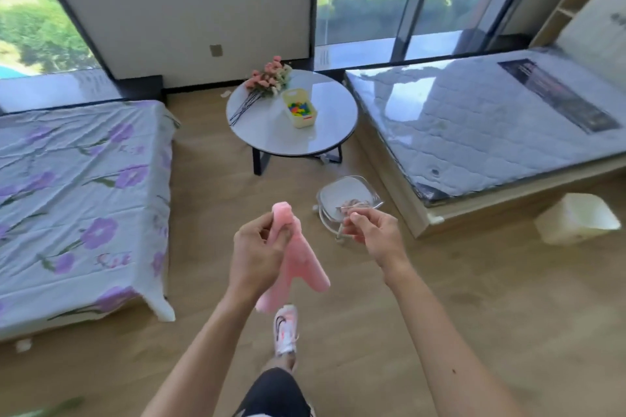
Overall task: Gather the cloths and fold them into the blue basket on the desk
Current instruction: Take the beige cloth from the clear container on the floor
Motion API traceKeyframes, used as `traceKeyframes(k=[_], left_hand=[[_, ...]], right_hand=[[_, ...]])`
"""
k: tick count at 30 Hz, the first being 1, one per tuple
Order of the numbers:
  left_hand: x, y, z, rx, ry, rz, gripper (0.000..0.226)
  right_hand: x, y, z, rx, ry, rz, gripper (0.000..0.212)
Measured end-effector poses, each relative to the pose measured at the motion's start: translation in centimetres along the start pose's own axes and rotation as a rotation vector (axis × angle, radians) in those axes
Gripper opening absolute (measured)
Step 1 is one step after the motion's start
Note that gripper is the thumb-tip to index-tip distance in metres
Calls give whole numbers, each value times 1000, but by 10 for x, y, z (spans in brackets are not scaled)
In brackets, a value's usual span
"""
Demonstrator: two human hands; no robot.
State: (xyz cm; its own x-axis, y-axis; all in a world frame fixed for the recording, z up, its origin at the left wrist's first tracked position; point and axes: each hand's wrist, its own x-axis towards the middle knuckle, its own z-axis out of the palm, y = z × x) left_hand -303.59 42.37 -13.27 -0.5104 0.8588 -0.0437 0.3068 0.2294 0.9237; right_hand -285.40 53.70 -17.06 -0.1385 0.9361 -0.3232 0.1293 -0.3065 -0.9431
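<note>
Above the wooden floor (355, 298), at the middle of the view, the left hand (257, 247) is closed around the upper part of a pink cloth (298, 264), whose two loose ends hang down toward a pink-and-white shoe (286, 328). The right hand (372, 234) is just beside it, fingers pinched together near a thin pale strip; whether it actually grips anything is hard to make out.

Just beyond the right hand a clear chair (345, 200) stands on the floor with a small crumpled pinkish thing on its seat, blurred and partly hidden by the fingers. Farther off, a round white table (305, 142) carries a bunch of pink flowers (267, 78) and a pale yellow basket (301, 108) holding small multicoloured pieces. A white bin (576, 218) lies tipped on the floor near the right edge.

A bed with a purple-flowered sheet (78, 196) fills the left side, its corner hanging near the floor. A bare mattress (491, 118) in shiny wrap fills the right. Between them runs an open lane of floor, narrowed by the table and chair.

No blue basket or desk shows in this view. The far ends of both beds are cut off by the frame.
</note>
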Motion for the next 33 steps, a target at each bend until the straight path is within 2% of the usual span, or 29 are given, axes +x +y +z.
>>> traceKeyframes(k=[10, 18, 24, 28, 33], left_hand=[[156, -14, 123, -114, -159, -99, 12], [282, -40, 194, -103, -221, -210, 17], [345, -100, 247, -120, -188, -290, 14], [368, -155, 289, -138, -157, -353, 14], [389, -210, 326, -179, -141, -400, 21]], right_hand=[[176, 10, -38, -36, 67, 134, 16], [335, 37, -36, -203, 40, 227, 12], [456, 120, -31, -400, -17, 286, 7], [528, 198, -31, -641, -74, 282, 16], [599, 298, -17, -978, -322, 212, 24]])
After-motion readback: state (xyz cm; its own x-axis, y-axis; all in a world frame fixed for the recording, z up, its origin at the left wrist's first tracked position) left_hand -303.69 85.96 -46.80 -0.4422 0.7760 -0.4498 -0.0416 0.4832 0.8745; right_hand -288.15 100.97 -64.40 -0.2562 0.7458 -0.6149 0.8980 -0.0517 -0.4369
